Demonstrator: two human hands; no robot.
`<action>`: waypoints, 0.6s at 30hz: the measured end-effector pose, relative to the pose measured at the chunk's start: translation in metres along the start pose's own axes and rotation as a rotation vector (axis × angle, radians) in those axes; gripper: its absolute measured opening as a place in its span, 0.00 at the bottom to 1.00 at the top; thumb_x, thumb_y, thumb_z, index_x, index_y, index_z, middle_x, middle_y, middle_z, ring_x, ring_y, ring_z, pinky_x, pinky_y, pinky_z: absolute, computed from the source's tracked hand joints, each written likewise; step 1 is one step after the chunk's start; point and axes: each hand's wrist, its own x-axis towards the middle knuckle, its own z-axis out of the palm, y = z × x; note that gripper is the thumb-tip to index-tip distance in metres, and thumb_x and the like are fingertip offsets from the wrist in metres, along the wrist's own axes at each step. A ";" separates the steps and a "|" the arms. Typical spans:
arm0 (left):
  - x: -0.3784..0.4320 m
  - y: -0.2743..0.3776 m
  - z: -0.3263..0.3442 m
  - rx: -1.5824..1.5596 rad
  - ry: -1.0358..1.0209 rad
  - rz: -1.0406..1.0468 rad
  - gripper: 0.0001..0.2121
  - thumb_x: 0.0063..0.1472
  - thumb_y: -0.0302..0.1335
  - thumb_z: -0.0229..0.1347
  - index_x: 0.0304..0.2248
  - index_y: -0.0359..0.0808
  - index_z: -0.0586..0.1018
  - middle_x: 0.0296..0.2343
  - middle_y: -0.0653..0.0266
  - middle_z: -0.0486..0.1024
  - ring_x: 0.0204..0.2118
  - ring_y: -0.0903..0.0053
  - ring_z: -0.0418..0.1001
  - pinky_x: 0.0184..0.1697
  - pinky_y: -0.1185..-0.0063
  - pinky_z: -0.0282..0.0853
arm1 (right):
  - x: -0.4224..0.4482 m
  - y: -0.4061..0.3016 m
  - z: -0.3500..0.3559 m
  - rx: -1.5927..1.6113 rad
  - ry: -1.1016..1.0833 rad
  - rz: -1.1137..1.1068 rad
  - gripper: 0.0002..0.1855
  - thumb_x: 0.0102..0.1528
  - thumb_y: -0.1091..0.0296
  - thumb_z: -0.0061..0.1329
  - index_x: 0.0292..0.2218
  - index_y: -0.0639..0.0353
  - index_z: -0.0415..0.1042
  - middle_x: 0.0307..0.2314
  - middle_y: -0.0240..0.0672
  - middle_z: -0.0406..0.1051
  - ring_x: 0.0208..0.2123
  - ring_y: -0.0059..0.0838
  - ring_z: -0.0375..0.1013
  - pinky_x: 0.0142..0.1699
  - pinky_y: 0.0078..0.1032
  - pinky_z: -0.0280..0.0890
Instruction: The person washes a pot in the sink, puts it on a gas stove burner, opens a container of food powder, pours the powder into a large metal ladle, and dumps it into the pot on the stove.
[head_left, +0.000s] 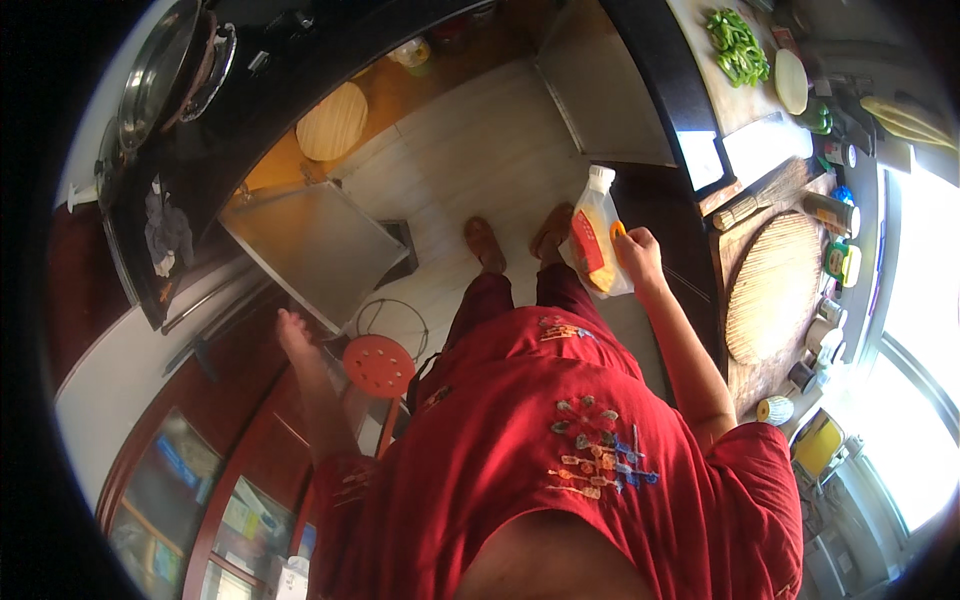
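Observation:
My right hand (640, 255) grips the orange handle of a translucent plastic bottle (601, 225) with a white cap and a red label. The bottle is upright, and some yellow contents show low inside it. Out to the left, my left hand (295, 332) holds nothing, its fingers slightly apart. Close beside it is an opened cabinet door (315, 247) with a pale panel. A second opened door (600, 82) stands farther ahead, and a round wooden board (332, 121) leans inside the lower cabinet between them.
A red round stool (379, 366) stands below my left hand. To the right, the counter carries a round chopping board (776, 289), cut green peppers (737, 49) and several jars. Pans (161, 75) and a grey cloth (169, 229) lie on the black counter at left.

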 end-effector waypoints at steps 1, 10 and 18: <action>0.038 -0.033 -0.028 -0.020 -0.075 -0.170 0.24 0.59 0.46 0.40 0.47 0.35 0.64 0.43 0.62 0.66 0.43 0.74 0.63 0.49 0.75 0.52 | 0.002 0.011 -0.001 -0.130 0.008 -0.071 0.11 0.43 0.65 0.47 0.24 0.66 0.66 0.17 0.39 0.67 0.22 0.29 0.68 0.29 0.25 0.62; 0.032 -0.026 0.086 -0.049 -0.170 -0.198 0.30 0.56 0.47 0.45 0.49 0.31 0.60 0.47 0.58 0.63 0.45 0.70 0.65 0.44 0.74 0.60 | -0.039 0.049 -0.033 -0.301 0.076 -0.101 0.13 0.43 0.65 0.50 0.21 0.63 0.61 0.14 0.36 0.59 0.18 0.25 0.59 0.24 0.25 0.57; 0.047 0.077 0.257 0.211 -0.628 0.178 0.28 0.60 0.32 0.43 0.57 0.46 0.46 0.55 0.60 0.48 0.54 0.63 0.55 0.52 0.70 0.54 | -0.051 0.108 -0.051 -0.289 0.096 0.022 0.13 0.43 0.63 0.49 0.23 0.63 0.62 0.15 0.38 0.62 0.19 0.28 0.63 0.26 0.26 0.59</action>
